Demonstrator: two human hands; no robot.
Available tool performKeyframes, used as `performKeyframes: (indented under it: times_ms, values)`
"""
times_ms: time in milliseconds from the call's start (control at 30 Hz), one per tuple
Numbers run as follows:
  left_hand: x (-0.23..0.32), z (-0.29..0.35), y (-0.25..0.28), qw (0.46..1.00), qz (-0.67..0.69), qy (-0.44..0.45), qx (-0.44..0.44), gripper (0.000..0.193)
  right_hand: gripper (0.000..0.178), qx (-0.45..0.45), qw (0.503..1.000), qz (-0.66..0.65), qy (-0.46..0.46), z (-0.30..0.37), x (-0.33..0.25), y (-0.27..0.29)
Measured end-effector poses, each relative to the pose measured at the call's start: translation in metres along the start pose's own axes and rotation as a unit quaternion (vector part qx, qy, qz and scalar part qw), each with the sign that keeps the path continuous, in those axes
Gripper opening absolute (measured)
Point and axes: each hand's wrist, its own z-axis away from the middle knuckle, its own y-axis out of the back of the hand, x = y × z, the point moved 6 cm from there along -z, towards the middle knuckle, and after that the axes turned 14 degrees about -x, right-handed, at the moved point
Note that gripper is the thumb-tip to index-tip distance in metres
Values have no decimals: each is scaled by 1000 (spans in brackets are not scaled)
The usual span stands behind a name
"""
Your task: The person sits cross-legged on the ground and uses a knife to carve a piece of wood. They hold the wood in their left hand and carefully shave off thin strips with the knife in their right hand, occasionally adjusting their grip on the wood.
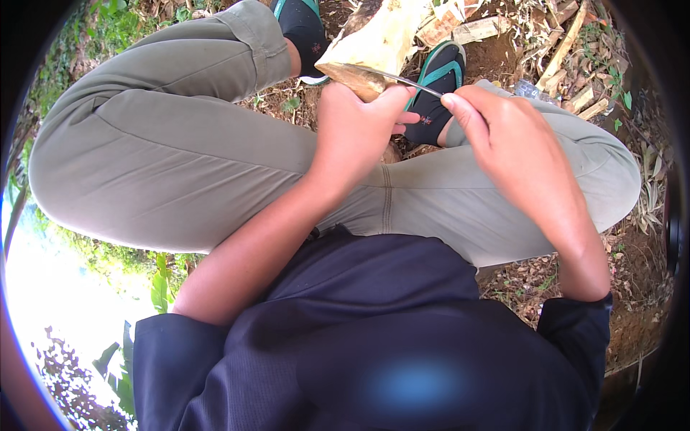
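A pale piece of wood (381, 44), with browner wood on its near underside, stands out between my legs at the top of the view. My left hand (353, 129) is closed round its near end, the thumb up beside a thin blade. That blade belongs to a knife (424, 87), lying across the near edge of the wood and slanting down to the right. My right hand (516, 136) is closed on the knife's right end, thumb along the top. The handle is hidden inside the fingers.
Black flip-flops with teal straps, the left one (300, 34) and the right one (433, 118), flank the wood. Split wood offcuts (480, 29) and shavings litter the soil at the upper right. Green plants (108, 32) grow at the upper left. My bent legs frame the work.
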Motion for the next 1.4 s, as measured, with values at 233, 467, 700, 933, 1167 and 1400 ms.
performKeyframes:
  times_ms: [233, 467, 700, 933, 1167, 1400]
  values:
    - [5, -1, 1, 996, -67, 24, -59, 35, 45, -48, 984, -159, 60, -8, 10, -15]
    - [6, -4, -10, 995, -68, 6, -72, 36, 43, -48, 988, -117, 92, -12, 27, 11]
    - [9, -2, -15, 985, -126, 27, -113, 40, 39, -65, 977, -180, 98, -14, 34, 11]
    - [0, 2, -12, 992, -6, 20, -128, 48, 35, -78, 978, -173, 86, -11, 41, 21]
    - [0, 17, -13, 991, -11, 49, -122, 49, 34, -122, 984, -122, 38, -8, 53, 33]
    - [0, 14, -5, 992, 0, 54, -113, 56, 35, -147, 976, -158, 22, 2, 58, 30]
